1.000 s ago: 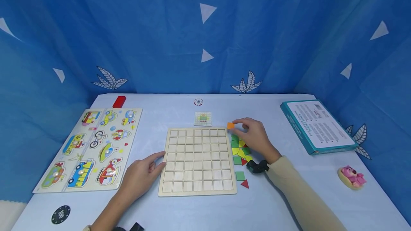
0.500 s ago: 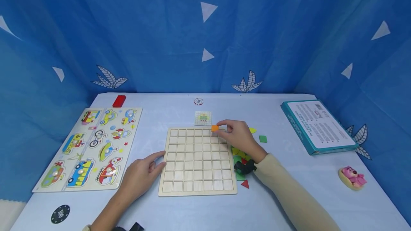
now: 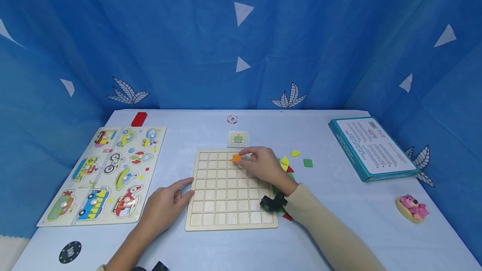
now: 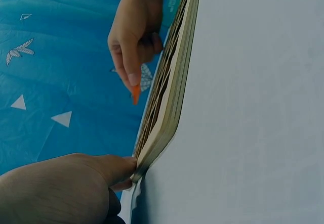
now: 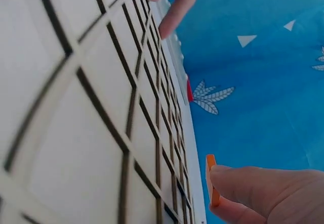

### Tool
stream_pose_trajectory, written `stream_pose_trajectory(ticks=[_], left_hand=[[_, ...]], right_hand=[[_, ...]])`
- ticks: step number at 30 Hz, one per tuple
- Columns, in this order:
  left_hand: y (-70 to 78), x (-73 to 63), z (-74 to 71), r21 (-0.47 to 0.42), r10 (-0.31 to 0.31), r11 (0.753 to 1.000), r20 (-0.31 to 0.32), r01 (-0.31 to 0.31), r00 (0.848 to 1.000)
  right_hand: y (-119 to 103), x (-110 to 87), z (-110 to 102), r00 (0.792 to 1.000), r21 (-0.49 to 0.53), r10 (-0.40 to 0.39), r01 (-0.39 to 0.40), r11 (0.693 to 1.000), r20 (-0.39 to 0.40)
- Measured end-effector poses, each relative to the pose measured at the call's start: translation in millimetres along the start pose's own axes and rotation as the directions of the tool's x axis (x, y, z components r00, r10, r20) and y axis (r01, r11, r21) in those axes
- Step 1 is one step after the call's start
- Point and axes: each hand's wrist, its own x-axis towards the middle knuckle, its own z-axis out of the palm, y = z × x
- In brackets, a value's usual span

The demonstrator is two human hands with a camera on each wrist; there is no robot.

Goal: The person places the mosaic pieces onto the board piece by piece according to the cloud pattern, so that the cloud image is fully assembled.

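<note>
Between thumb and fingertips, my right hand [image 3: 265,165] pinches a small orange square tile [image 3: 236,158] over the upper part of the wooden grid board [image 3: 231,227]. Seen edge-on in the right wrist view, the tile [image 5: 212,180] stands apart from the grid surface. My left hand [image 3: 165,208] rests at the board's left edge, thumb and index finger spread along it. In the left wrist view its fingertips touch the edge of the board [image 4: 174,102]. Behind the board lies a small pattern card [image 3: 238,139] with a coloured figure on a grid.
Right of the board lie several loose tiles, partly hidden by my right forearm, including a green square [image 3: 308,162] and a yellow piece [image 3: 295,152]. A vehicle puzzle [image 3: 124,216] lies left, a teal box [image 3: 373,147] right. A pink toy [image 3: 412,208] sits near the right edge.
My right hand has carried the orange tile leftward from above the loose tiles to over the board's upper rows. The left hand has stayed at the board's edge.
</note>
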Motion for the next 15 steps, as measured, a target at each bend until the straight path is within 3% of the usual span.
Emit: stream_pose_trajectory(ticks=[15], left_hand=[[0.5, 0.3, -0.8, 0.017, 0.018, 1.000, -0.011, -0.018, 1.000]], right_hand=[[1, -2.2, 15, 0.996, -0.206, -0.084, 0.088, 0.975, 0.025]])
